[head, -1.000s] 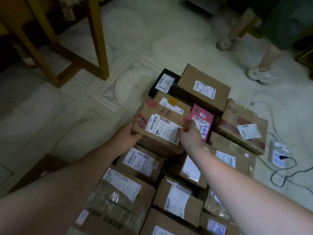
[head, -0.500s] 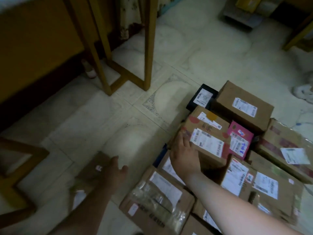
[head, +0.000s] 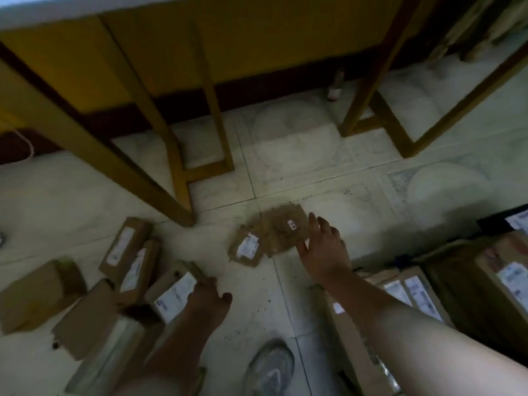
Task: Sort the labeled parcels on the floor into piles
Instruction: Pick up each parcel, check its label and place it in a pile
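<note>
A flat brown parcel (head: 281, 231) with a small white sticker lies on the tiled floor, partly over a small labelled box (head: 247, 248). My right hand (head: 323, 250) reaches to the flat parcel's right edge with fingers spread, thumb at its near corner. To the left is a loose group of brown parcels (head: 125, 250). My left hand (head: 207, 294) is at the near end of a white-labelled box (head: 174, 292) there, thumb held apart. Blur hides whether its fingers curl round the box. The unsorted parcel heap (head: 428, 292) sits at the right under my right forearm.
Yellow wooden table legs (head: 171, 167) and a frame (head: 380, 110) stand just beyond the parcels. A small bottle (head: 335, 87) stands by the wall. My shoe (head: 270, 367) is on the floor between my arms. A black box (head: 503, 221) is at the right edge.
The view has swung left, away from the heap. My right hand left the labelled box on the heap and went to the flat parcel. My left hand moved left to the floor group.
</note>
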Demonstrator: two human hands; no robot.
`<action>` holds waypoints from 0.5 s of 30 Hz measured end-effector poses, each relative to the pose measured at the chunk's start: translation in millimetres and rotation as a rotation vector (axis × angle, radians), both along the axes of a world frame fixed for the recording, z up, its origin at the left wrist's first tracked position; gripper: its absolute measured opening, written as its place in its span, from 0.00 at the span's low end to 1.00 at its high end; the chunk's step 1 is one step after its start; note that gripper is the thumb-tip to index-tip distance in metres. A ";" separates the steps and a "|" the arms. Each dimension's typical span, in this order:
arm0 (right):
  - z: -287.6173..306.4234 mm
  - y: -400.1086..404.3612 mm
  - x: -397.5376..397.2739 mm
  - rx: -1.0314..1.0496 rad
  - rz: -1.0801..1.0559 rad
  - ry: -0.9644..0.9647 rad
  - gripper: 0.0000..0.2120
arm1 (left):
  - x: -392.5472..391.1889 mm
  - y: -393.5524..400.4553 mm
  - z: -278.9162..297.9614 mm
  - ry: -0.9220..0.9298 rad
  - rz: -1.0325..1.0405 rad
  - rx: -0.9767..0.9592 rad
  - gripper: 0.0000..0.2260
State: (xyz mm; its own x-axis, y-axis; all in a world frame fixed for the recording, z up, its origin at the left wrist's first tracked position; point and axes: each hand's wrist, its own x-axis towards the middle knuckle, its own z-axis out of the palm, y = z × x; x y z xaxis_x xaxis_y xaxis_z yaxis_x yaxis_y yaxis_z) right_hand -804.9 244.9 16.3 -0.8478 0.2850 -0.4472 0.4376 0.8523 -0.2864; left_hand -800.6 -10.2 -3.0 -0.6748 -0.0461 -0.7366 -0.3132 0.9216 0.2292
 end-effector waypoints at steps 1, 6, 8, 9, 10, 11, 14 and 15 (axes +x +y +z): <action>-6.1 -11.1 -2.6 0.004 0.025 -0.011 0.33 | 2.4 -4.8 -3.2 -0.048 0.022 -0.004 0.24; -58.6 -37.1 -19.1 0.023 0.094 -0.109 0.32 | 18.7 -15.2 -54.3 -0.037 -0.066 -0.058 0.27; -88.2 -33.1 -30.1 0.034 0.036 -0.144 0.34 | 10.3 -3.2 -78.3 -0.043 -0.060 -0.047 0.28; -104.2 -28.9 -36.0 0.032 -0.022 -0.157 0.35 | 3.8 3.9 -93.3 -0.057 -0.037 -0.014 0.28; -119.3 -25.0 -43.4 0.013 -0.093 -0.173 0.35 | -3.5 12.0 -107.3 -0.070 0.000 0.042 0.28; -134.4 -20.5 -51.6 0.002 -0.147 -0.190 0.34 | -11.6 21.5 -121.1 -0.077 0.037 0.116 0.27; -172.7 4.6 -74.7 0.016 -0.196 -0.246 0.33 | -36.9 58.5 -154.4 -0.017 0.132 0.293 0.21; -183.8 16.4 -83.2 0.023 -0.206 -0.256 0.32 | -46.6 73.7 -165.0 0.027 0.154 0.340 0.19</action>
